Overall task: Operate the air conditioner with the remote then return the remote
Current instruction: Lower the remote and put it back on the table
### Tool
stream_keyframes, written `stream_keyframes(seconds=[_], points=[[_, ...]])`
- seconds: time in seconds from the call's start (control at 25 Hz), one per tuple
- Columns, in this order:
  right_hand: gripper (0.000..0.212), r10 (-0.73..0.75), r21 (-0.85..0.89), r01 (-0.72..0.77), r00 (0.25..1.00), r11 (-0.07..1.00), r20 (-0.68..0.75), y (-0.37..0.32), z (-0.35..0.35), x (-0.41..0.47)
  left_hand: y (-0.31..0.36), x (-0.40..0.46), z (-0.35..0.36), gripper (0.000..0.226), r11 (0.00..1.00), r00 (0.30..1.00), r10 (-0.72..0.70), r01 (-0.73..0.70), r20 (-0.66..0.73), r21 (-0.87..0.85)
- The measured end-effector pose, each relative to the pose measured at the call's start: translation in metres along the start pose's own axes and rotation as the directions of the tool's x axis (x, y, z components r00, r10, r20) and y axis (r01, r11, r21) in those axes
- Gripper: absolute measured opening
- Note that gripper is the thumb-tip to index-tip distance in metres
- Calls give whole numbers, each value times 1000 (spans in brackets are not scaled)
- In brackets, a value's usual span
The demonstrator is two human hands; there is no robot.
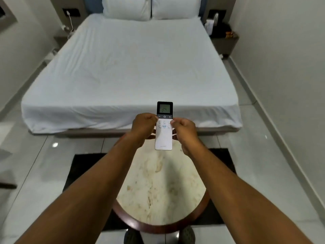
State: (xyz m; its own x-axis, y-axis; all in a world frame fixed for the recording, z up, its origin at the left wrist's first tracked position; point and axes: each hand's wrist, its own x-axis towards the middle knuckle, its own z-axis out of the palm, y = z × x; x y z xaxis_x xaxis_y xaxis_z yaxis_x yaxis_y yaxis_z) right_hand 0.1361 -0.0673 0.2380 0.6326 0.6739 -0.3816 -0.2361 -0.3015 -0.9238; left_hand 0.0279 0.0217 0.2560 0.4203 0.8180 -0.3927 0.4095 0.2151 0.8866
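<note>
A slim white remote point(163, 138) with a dark top and a lit display is held upright in front of me, above the far edge of the round table. My left hand point(143, 128) grips its left edge, thumb near the minus button. From the right, my right hand point(185, 132) holds the other edge, its thumb resting by the upper buttons. The display faces me. No air conditioner is in view.
A round marble-topped table point(158, 187) with a dark wooden rim stands just below my arms, on a black mat point(77, 173). Beyond it lies a bed point(133, 67) with white sheets and two pillows. Bedside shelves flank it. Glossy tiled floor runs along both sides.
</note>
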Motion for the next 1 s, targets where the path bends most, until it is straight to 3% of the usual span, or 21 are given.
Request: stream_keyframes(seconds=[0.28,0.56,0.72,1.0], points=[[12,204,-95,-211,976,973,-81,155,10,35,-151,34,36,22,981,980,-194,194,-54,-10],[18,240,-280,-271,961,921,-140,274,24,71,-275,71,67,28,954,945,-296,300,-136,13],[22,250,-352,-288,956,890,-151,311,31,76,-317,82,78,20,944,946,-282,303,-161,128],[27,202,-470,-243,970,848,-137,320,36,83,-335,91,82,23,937,979,-138,179,-153,300]])
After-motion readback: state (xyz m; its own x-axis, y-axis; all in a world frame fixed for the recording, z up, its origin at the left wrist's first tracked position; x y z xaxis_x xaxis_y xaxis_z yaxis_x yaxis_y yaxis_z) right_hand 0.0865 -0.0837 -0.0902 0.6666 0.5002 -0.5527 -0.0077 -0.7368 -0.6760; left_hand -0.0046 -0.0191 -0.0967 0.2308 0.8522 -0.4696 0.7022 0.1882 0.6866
